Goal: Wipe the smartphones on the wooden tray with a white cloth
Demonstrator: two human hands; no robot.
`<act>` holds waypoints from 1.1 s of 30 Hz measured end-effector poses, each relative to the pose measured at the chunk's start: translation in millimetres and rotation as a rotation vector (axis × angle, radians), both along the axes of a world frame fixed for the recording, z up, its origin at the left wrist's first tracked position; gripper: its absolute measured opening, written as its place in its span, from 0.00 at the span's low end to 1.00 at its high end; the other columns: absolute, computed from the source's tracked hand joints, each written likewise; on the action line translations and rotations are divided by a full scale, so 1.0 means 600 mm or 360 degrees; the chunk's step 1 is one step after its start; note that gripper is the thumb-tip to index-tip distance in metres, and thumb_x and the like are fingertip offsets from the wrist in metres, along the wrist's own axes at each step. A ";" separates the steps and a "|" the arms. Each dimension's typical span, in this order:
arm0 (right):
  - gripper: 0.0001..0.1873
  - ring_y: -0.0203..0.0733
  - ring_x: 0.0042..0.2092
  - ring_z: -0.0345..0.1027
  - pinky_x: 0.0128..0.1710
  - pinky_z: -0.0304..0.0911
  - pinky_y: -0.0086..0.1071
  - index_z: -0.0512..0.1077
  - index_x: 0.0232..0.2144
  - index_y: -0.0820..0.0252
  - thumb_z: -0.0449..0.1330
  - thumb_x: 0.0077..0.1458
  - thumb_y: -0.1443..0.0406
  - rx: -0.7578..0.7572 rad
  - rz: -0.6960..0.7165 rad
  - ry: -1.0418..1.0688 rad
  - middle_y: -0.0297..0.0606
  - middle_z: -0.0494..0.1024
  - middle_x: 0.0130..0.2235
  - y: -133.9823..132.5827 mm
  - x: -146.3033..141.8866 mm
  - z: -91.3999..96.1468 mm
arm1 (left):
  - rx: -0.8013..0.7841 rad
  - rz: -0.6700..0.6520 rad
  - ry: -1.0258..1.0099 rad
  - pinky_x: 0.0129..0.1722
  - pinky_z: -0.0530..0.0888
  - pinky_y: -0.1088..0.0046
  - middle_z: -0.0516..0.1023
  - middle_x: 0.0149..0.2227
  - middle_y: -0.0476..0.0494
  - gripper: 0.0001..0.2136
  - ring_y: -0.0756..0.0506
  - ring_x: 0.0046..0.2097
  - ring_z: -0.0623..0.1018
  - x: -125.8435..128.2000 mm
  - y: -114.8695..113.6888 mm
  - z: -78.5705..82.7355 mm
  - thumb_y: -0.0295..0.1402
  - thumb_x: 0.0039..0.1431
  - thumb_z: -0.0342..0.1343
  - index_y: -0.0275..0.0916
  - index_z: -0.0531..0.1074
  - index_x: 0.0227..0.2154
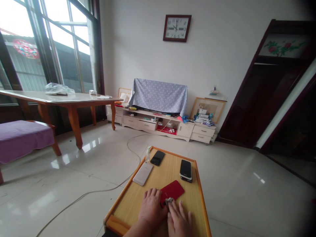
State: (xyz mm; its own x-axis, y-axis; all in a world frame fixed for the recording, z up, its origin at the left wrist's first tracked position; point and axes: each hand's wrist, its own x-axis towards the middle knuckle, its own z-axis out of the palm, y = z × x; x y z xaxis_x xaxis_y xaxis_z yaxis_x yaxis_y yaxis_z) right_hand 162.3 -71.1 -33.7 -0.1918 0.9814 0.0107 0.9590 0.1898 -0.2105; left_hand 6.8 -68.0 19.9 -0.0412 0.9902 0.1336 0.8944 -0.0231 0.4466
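Observation:
A red smartphone [174, 191] lies back side up on the small wooden table [170, 164] in front of me. My left hand [151, 204] grips its left lower edge, fingers bent. With its fingertips, my right hand [179, 218] presses a small crumpled grey cloth [169, 200] onto the phone's near end; the other fingers are spread. Beyond my left hand lies a pale smartphone [143, 173], back up. Farther off are a black smartphone [157, 158] and a small clear bottle [147, 154]. On the right, a dark-screened phone [186, 168] rests on another.
Raised wooden edging [201, 194] borders the small table. A cable [98, 191] runs over the tiled floor to the left. A large table [81, 100] and a purple-covered seat [27, 136] stand left. A low TV cabinet [138, 122] lines the far wall.

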 end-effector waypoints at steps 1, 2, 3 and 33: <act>0.27 0.59 0.70 0.48 0.64 0.48 0.65 0.63 0.64 0.37 0.44 0.65 0.57 -0.0001 0.0001 -0.0001 0.26 0.60 0.67 -0.002 0.000 0.002 | -0.0010 -0.0002 0.0003 0.55 0.61 0.60 0.75 0.46 0.41 0.14 0.38 0.53 0.69 0.000 0.000 0.000 0.45 0.58 0.51 0.45 0.73 0.41; 0.27 0.59 0.70 0.47 0.64 0.48 0.65 0.64 0.64 0.38 0.44 0.65 0.57 0.0008 -0.0013 -0.0001 0.27 0.60 0.67 -0.001 0.002 0.004 | -0.0018 -0.0003 0.0006 0.55 0.61 0.60 0.75 0.46 0.41 0.14 0.37 0.53 0.69 0.000 0.001 0.000 0.45 0.58 0.51 0.45 0.73 0.42; 0.27 0.59 0.70 0.47 0.65 0.47 0.64 0.64 0.64 0.39 0.43 0.66 0.57 0.0024 -0.0035 0.0003 0.27 0.60 0.67 0.003 0.007 0.008 | -0.0019 -0.0003 0.0004 0.56 0.61 0.60 0.75 0.47 0.41 0.15 0.37 0.53 0.69 0.000 0.001 -0.001 0.44 0.57 0.52 0.45 0.73 0.43; 0.29 0.55 0.72 0.39 0.67 0.35 0.66 0.66 0.62 0.39 0.34 0.70 0.49 -0.0043 0.0001 0.0234 0.27 0.60 0.68 0.035 0.017 0.037 | 0.0080 -0.0030 -0.0029 0.54 0.61 0.61 0.74 0.46 0.42 0.14 0.38 0.52 0.69 -0.002 0.003 -0.015 0.45 0.57 0.52 0.46 0.73 0.43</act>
State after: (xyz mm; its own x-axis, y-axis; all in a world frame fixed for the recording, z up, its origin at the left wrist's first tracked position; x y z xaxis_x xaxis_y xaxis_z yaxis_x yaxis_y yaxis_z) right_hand 172.6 -50.1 -11.5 -0.1911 0.9815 0.0121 0.9173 0.1829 -0.3538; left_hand 5.7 -66.1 10.8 -0.0255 0.9828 0.1828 0.8853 -0.0627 0.4608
